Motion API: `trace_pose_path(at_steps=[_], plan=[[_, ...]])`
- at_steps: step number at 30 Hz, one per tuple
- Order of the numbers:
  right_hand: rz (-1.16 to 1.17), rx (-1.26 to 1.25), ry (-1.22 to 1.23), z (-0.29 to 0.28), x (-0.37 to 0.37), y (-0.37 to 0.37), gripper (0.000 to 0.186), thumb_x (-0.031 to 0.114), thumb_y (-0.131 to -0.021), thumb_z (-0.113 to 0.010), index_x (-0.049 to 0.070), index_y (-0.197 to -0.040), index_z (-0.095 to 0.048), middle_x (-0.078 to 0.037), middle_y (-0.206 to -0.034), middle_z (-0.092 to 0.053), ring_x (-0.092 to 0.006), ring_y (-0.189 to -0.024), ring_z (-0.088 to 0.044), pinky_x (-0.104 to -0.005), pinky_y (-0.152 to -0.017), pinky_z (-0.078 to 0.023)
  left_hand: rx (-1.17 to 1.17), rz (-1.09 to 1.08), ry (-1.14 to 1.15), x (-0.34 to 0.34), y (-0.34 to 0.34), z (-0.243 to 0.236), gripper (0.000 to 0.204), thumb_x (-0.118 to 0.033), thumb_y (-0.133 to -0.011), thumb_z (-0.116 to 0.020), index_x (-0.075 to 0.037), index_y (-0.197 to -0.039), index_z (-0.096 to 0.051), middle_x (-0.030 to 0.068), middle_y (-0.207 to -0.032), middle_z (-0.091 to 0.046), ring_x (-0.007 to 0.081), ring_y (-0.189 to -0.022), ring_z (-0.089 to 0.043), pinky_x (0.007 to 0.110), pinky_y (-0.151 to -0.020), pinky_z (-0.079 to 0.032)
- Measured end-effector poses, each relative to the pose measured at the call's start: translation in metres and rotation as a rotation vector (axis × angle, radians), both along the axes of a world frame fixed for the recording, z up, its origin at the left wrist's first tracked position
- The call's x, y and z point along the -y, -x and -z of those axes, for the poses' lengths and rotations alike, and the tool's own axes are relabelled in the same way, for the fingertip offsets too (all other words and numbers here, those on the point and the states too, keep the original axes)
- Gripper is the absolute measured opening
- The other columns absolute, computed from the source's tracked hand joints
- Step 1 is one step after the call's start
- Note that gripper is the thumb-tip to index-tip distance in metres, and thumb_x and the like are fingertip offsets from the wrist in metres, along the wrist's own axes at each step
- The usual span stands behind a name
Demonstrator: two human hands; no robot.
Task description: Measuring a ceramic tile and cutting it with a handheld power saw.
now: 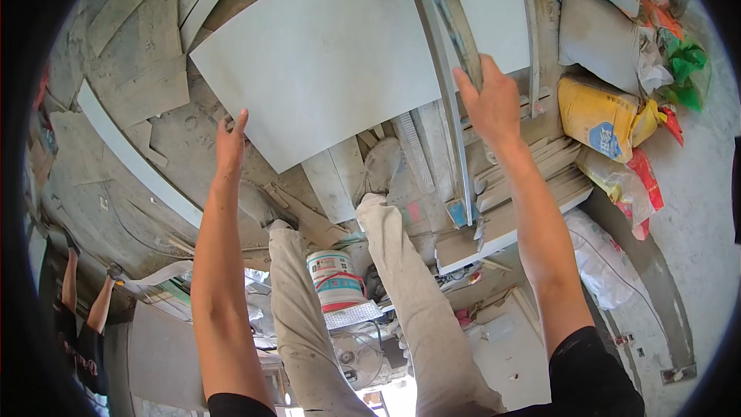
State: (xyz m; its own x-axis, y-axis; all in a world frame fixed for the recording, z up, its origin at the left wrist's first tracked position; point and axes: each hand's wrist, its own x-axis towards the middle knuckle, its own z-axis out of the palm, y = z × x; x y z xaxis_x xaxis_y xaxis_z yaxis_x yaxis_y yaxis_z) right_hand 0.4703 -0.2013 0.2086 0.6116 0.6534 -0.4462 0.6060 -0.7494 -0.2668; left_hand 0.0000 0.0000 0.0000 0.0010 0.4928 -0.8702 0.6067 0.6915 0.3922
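My left hand (230,141) is at the left edge of a large pale tile panel (316,62), thumb and fingers apart; I cannot tell whether it touches the edge. My right hand (490,104) is closed on a long, worn metal handle (455,15) above a metal rail (463,189) that crosses the panel's right part. Narrow pale boards (332,181) lie beneath the panel, between my dusty shoes and trousers.
Cut strips (147,166) and scraps lie on the dusty floor at left. Yellow bags (594,112), a white sack (590,255) and stacked boards line the right. A bucket (334,282) sits between my legs in view. Another person's arms (99,309) show at far left.
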Motion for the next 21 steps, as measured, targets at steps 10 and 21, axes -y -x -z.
trace_pose_path(at_steps=[10,21], plan=[[-0.041,0.14,-0.173,-0.026,-0.025,0.03,0.053,0.028,-0.102,-0.075,0.0,-0.145,-0.06,-0.026,-0.125,-0.073,-0.0447,-0.118,-0.069,-0.0516,-0.096,-0.056,0.116,0.037,0.123,-0.029,0.005,-0.046,0.085,-0.062,-0.098,-0.077,0.004,-0.148,-0.058,0.0142,-0.133,-0.071,0.0249,-0.113,-0.071,0.042,-0.104,-0.056],[0.024,-0.193,-0.11,-0.094,0.101,0.184,0.031,0.015,-0.103,-0.071,0.0,-0.131,-0.07,-0.021,-0.124,-0.073,-0.04,-0.116,-0.069,-0.0458,-0.101,-0.054,0.417,0.099,0.065,-0.014,-0.027,-0.159,0.056,-0.043,-0.1,-0.082,0.005,-0.126,-0.073,0.008,-0.116,-0.077,0.0172,-0.105,-0.07,0.036,-0.097,-0.055]])
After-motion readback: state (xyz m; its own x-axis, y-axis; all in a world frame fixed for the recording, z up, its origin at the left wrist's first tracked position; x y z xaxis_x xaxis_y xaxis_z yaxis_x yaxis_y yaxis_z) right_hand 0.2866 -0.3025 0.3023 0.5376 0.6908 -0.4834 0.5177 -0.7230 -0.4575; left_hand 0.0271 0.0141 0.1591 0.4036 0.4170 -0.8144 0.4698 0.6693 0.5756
